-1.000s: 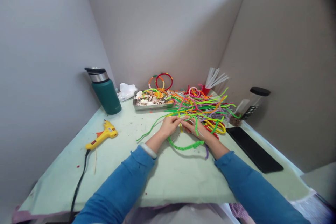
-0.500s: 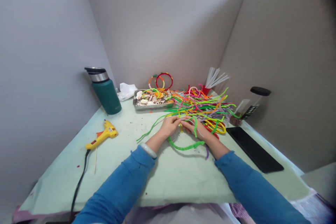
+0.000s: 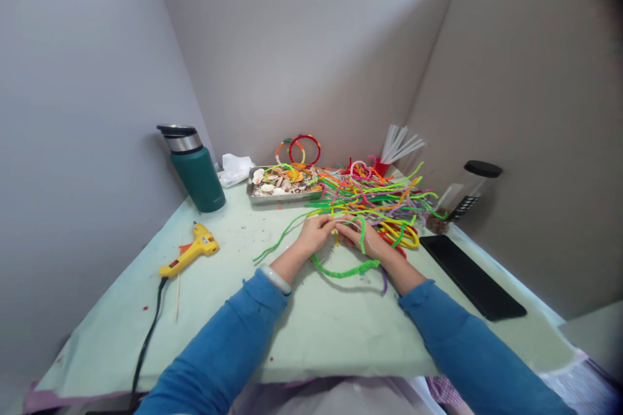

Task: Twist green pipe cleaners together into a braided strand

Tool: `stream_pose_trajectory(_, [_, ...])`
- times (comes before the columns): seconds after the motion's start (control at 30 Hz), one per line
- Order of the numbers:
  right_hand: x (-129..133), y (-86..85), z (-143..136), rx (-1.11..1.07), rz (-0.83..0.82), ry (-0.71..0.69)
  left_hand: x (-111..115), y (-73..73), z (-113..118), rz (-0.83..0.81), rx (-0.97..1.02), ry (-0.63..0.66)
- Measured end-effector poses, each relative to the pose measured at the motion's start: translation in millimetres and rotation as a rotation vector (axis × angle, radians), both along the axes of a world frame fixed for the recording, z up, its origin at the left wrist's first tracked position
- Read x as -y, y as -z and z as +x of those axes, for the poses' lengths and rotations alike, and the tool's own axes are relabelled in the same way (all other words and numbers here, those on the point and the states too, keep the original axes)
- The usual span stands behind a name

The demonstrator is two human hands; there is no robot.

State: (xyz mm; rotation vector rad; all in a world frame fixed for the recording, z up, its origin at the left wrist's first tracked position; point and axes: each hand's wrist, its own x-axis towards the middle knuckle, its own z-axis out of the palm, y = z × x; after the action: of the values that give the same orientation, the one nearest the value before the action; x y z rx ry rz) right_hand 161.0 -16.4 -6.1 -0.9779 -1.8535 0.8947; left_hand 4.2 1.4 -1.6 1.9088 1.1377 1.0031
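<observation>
Hardly anything has been moved since the earlier frame. One thin white ring partly wrapped in fuzzy green pipe cleaner point(image 3: 346, 273) is held over the pale green counter point(image 3: 341, 343) by the left hand point(image 3: 313, 233) and right hand point(image 3: 361, 238), each grip pinched tight on it; the pinched spot is hidden. Beyond, one multicoloured pipe-cleaner heap point(image 3: 372, 194) is too tangled for counting; farther, two hoops, red and orange-yellow point(image 3: 291, 148), are overlapped.

L hand point(image 3: 311, 233) & R hand point(image 3: 351, 235) hide part of green loop point(image 3: 343, 274); glue gun point(image 3: 195, 251) label too sm. fr. here; sleeves point(image 3: 221, 340) cut off btm.
</observation>
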Motion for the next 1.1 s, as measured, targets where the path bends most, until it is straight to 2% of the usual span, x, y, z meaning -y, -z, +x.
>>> stream_pose_trajectory(0.43, [-1.5, 4.0, 0.4, -0.038, -0.025, -0.02, -0.2, 0.1, 0.2, 0.022, -0.023, -0.007])
stream_pose_trajectory(1.1, [0.1, -0.2, -0.3, -0.012, -0.001, -0.022, -0.1, 0.2, -0.3, 0.031, -0.058, -0.013])
